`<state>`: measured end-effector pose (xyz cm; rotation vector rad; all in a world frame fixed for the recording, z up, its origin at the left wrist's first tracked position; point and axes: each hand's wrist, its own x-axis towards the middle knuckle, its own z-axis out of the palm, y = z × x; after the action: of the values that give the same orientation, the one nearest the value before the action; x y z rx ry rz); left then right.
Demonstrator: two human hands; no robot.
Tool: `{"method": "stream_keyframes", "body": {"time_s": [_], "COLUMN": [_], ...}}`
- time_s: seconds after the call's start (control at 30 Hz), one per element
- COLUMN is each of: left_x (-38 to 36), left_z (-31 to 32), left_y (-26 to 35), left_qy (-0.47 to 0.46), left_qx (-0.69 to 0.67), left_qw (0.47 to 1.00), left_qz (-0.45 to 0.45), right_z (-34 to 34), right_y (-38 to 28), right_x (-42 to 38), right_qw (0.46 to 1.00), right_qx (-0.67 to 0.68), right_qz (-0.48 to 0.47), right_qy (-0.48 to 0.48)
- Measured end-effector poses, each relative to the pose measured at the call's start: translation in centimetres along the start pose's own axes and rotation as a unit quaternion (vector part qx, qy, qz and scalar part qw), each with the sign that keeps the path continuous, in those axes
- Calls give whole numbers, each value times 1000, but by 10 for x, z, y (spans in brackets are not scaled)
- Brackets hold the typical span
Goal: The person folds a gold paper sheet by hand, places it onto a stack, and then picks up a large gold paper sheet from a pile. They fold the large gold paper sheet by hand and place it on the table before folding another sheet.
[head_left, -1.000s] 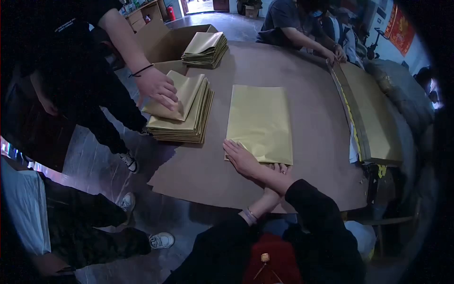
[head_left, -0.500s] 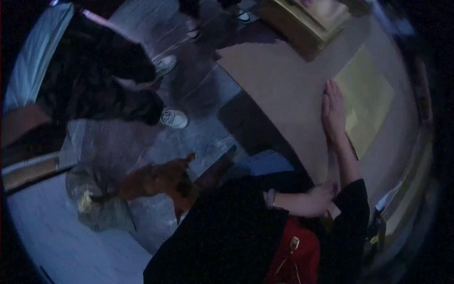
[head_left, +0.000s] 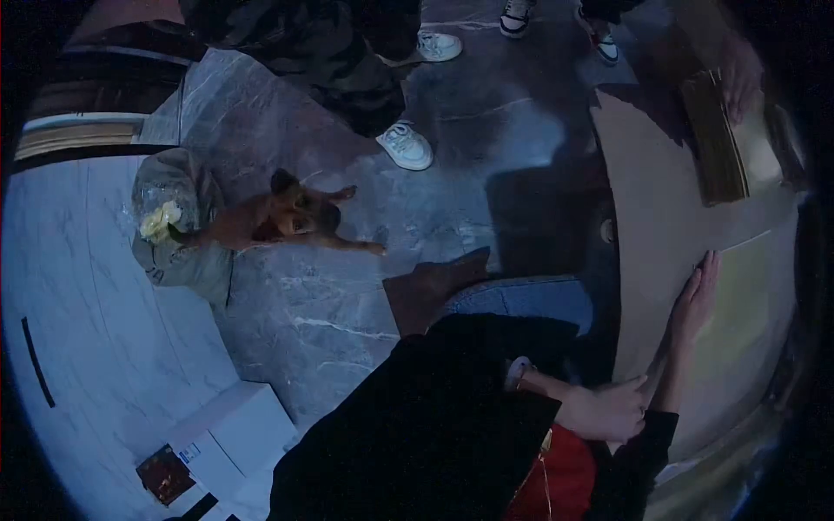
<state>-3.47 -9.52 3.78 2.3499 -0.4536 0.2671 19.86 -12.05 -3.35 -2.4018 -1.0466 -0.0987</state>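
Observation:
My right hand (head_left: 695,300) lies with its fingers stretched out along the near edge of a yellowish flat sheet (head_left: 738,304). The sheet rests on a brown table surface (head_left: 651,234). My left hand (head_left: 604,412), with a bracelet (head_left: 519,372) at the wrist, is beside my right forearm. Its fingers are curled in while the index finger points outward; whether anything is inside them is hidden. Both arms wear black sleeves, and a red piece with a thin cord (head_left: 552,482) shows between them.
Another person's hand (head_left: 743,78) is at a brown stack (head_left: 717,143) on the table's far side. A brown dog (head_left: 291,213) is on the marbled floor, near a grey-green bag (head_left: 204,260). People's shoes (head_left: 406,145) stand beyond. White boxes (head_left: 248,434) are at lower left.
The view has swung left, so the table sits farther right. The dog has turned its head up toward me. My right hand stays along the sheet; my left stays near the right forearm.

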Motion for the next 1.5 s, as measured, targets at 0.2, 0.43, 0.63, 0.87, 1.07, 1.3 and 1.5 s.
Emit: {"method": "stream_keyframes", "body": {"time_s": [0.2,0.43,0.63,0.87,1.07,1.3,1.5], "left_x": [2,7,6,9,4,4,7], "left_z": [-6,-7,12,5,22,-7,-17], "left_y": [-3,3,1,-6,-7,-6,-7], "left_qy": [7,3,65,66,51,-82,-136], "left_qx": [-4,2,-12,14,-27,-39,12], "left_qw": [1000,1000,997,994,994,994,987], "left_qz": [13,23,40,83,90,58,83], "right_z": [-6,-2,2,-4,-5,-7,-8], "right_y": [-10,3,6,-14,-15,-18,-19], "right_x": [-1,-1,-1,-2,-3,-4,-4], "right_qw": [998,998,996,997,999,999,999], "right_qx": [-60,-57,-74,-72,-54,-41,-35], "right_qz": [-22,-28,-50,-34,-6,2,4], "right_qy": [-1,-5,13,18,5,5,16]}}
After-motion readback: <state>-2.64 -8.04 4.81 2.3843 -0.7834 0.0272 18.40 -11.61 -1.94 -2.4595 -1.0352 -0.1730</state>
